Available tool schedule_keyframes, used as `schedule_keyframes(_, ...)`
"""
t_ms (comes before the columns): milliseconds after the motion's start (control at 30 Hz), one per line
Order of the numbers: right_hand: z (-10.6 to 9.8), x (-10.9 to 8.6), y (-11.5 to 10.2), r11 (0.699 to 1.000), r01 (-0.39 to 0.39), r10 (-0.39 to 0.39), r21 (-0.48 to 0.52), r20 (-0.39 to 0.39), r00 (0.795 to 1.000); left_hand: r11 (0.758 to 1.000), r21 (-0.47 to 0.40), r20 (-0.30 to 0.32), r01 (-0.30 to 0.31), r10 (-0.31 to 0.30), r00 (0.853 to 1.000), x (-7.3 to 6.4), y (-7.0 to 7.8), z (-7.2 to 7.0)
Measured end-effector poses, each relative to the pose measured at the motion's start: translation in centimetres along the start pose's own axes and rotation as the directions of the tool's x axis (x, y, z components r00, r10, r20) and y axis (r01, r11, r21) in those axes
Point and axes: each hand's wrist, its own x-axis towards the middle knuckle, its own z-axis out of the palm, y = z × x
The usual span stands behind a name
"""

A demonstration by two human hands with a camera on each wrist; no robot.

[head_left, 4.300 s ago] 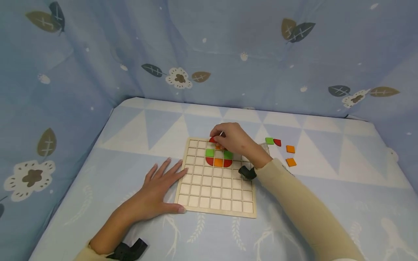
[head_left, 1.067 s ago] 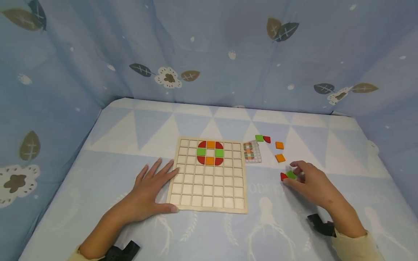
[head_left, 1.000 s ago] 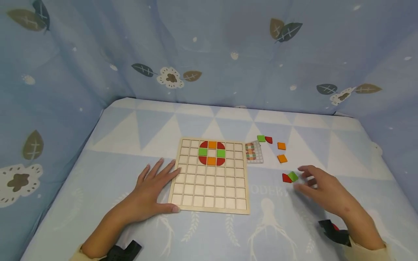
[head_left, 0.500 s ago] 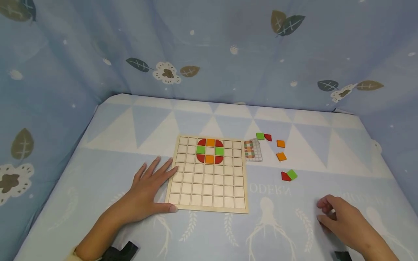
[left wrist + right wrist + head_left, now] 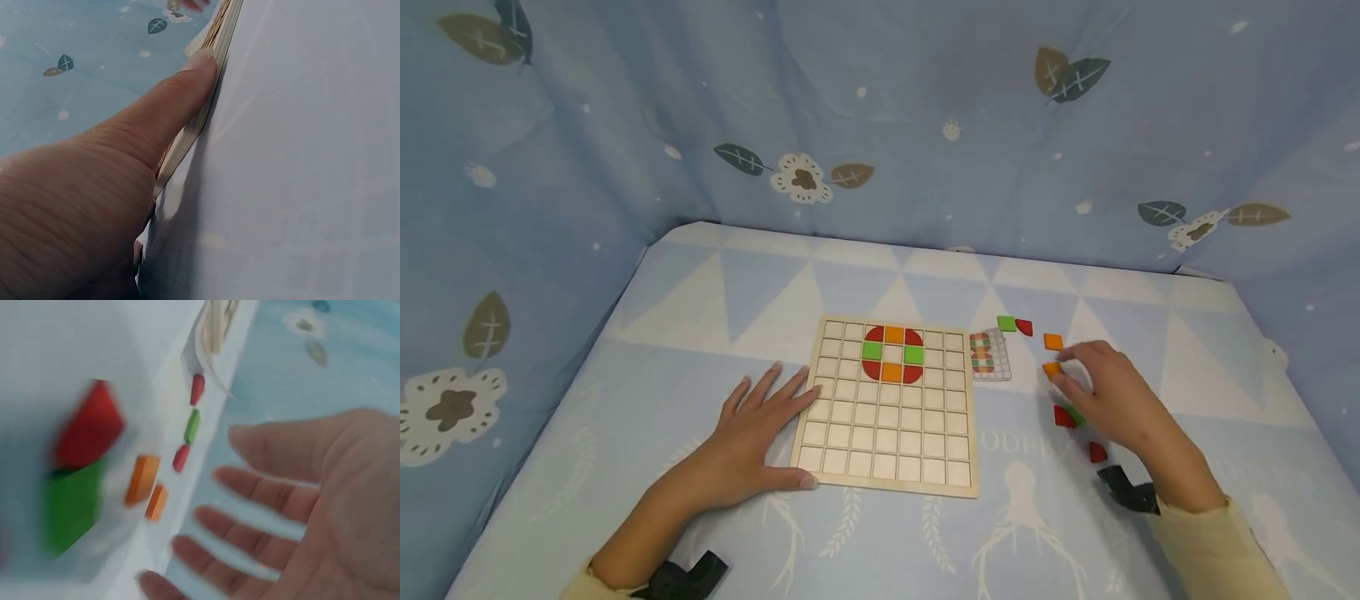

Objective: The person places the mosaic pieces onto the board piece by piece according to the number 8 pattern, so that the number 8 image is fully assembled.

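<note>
A wooden grid board [image 5: 880,487] lies on the table, with a ring of red, orange and green tiles set into its upper cells. My left hand [image 5: 748,446] lies with fingers spread at the board's left side, index fingertip and thumb touching its edge; the left wrist view shows the thumb [image 5: 169,103] against that edge. My right hand [image 5: 1112,400] is over the loose tiles, its fingertips right at an orange tile [image 5: 1051,369]. In the right wrist view its fingers [image 5: 231,525] are loosely spread, with nothing between them.
A pattern card [image 5: 991,354] sits against the board's right side. Further off lie a green tile [image 5: 1006,323], a red tile [image 5: 1025,327] and another orange tile [image 5: 1053,342]. Closer are a red tile [image 5: 1063,417] beside a partly hidden green tile [image 5: 1077,416], and a red tile [image 5: 1098,452].
Earlier my right hand was at the board's upper cells, then withdrew to the lower right; now it is up at the orange tiles. A red tile shows by its wrist. My left hand stays put.
</note>
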Motion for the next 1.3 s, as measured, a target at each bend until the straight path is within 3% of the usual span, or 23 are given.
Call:
schedule_keyframes(67, 0.2, 2.8, -0.8, 0.993, 0.113, -0.112, -0.041, 0.022, 0.993, 1.000, -0.002, -0.008, -0.010, 0.010, 1.000, 0.0, 0.0, -0.2)
schedule_keyframes(167, 0.6, 6.6, -1.8, 0.965, 0.240, -0.231, -0.104, 0.097, 0.968, 1.000, -0.008, -0.021, -0.028, 0.028, 0.999, -0.2, 0.1, -0.3)
schedule_keyframes(267, 0.9, 8.9, -2.4, 0.947, 0.291, -0.267, -0.136, 0.172, 0.948, 1.000, -0.004, -0.014, -0.024, 0.024, 1.000, -0.2, 0.2, -0.2)
schedule_keyframes(333, 1.1, 9.4, -2.3, 0.944, 0.298, -0.269, -0.141, 0.194, 0.943, 1.000, 0.003, -0.004, -0.017, 0.017, 1.000, -0.1, 0.2, -0.1)
schedule_keyframes(467, 1.2, 8.4, -1.2, 0.941, 0.309, -0.286, -0.138, 0.164, 0.944, 1.000, 0.018, 0.000, -0.003, 0.003, 1.000, 0.1, 0.1, 0.1)
schedule_keyframes(667, 1.2, 4.3, 0.6, 0.941, 0.326, -0.312, -0.090, 0.141, 0.940, 1.000, 0.015, 0.008, 0.001, -0.002, 1.000, 0.1, 0.0, -0.2)
schedule_keyframes(900, 1.4, -1.1, 2.4, 0.962, 0.247, -0.234, -0.118, 0.113, 0.966, 1.000, 0.004, 0.013, 0.014, -0.014, 1.000, 0.0, 0.2, -0.2)
schedule_keyframes(1000, 1.7, -2.6, 2.4, 0.963, 0.234, -0.223, -0.136, 0.093, 0.970, 1.000, 0.013, 0.010, 0.012, -0.012, 1.000, -0.1, 0.1, -0.2)
schedule_keyframes(1100, 1.7, -2.3, 1.8, 0.967, 0.219, -0.209, -0.133, 0.086, 0.974, 1.000, 0.014, 0.001, 0.010, -0.010, 1.000, -0.3, 0.0, -0.3)
schedule_keyframes(1300, 1.5, 1.5, 0.4, 0.954, 0.256, -0.242, -0.157, 0.106, 0.965, 1.000, -0.002, 0.006, -0.003, 0.003, 1.000, 0.0, 0.0, 0.0)
